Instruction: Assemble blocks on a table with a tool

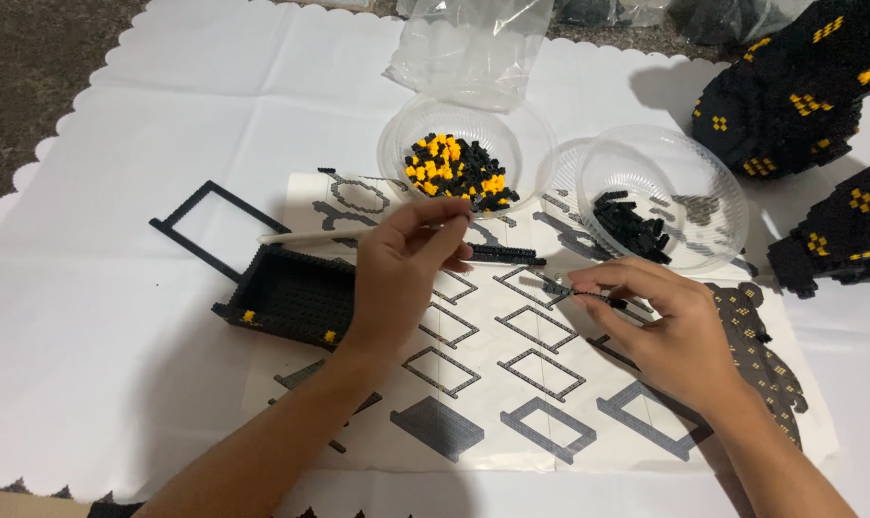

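My left hand [404, 273] pinches a thin white stick-like tool [300, 234] that points left over a black open brick box [286, 295] with small yellow spots. My right hand [657, 324] holds a short row of tiny black bricks [561, 285] between thumb and fingertips, low over the printed instruction sheet [512, 384]. A longer black brick strip [505, 254] lies on the sheet just right of my left hand's fingers. Both hands hover close together above the sheet.
A clear bowl [406, 134] holds several black and yellow bricks; another clear bowl [713, 182] holds black bricks. A black rectangular frame [209, 230] lies left. Large black-and-yellow built parts [790, 96] sit at the right on the white scalloped cloth [118, 336]. A plastic bag [468, 43] lies behind.
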